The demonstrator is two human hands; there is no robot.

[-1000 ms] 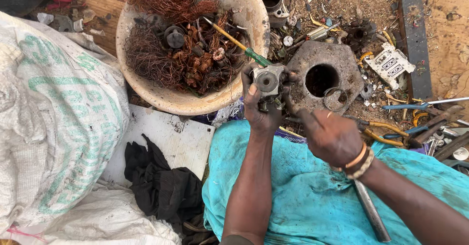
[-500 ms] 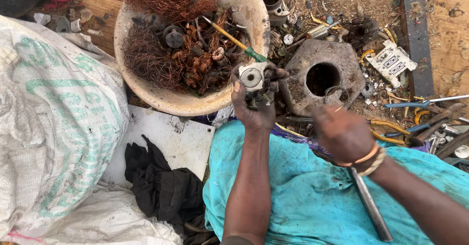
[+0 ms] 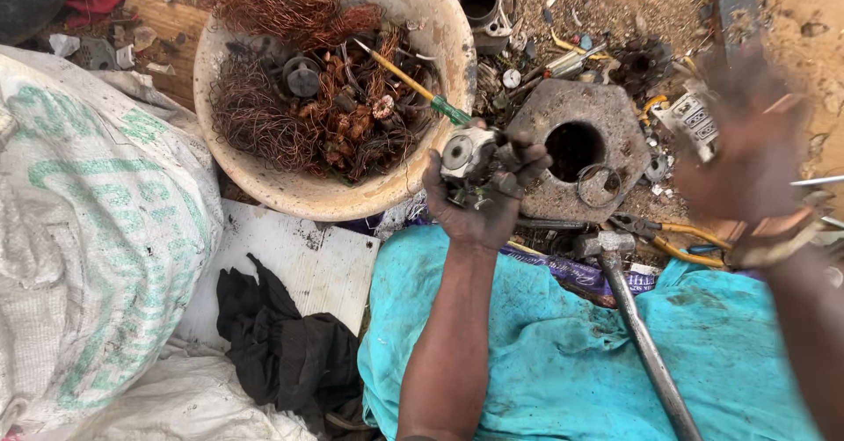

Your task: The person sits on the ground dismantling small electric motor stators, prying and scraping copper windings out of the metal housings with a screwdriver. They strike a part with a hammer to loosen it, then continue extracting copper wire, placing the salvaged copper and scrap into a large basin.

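Note:
My left hand (image 3: 482, 196) is closed around a small grey metal motor part (image 3: 466, 155) with a round silver end, held just right of the basin's rim. My right hand (image 3: 747, 155) is blurred with motion at the right, fingers spread, holding nothing that I can make out; bangles circle its wrist. A hammer (image 3: 637, 327) with a steel handle lies across the turquoise cloth (image 3: 545, 353) over my lap, its head near a hexagonal metal block (image 3: 615, 116) with a round hole.
A cream basin (image 3: 264, 190) holds copper wire coils, scrap parts and a yellow-green screwdriver (image 3: 413, 85). A white woven sack (image 3: 88, 230) fills the left. A black rag (image 3: 281, 344) lies on a white board. Scrap metal, pliers and wires litter the sandy ground at right.
My right hand has let go of the motor part and swung up and to the right. My left hand keeps the part and has shifted slightly left toward the basin.

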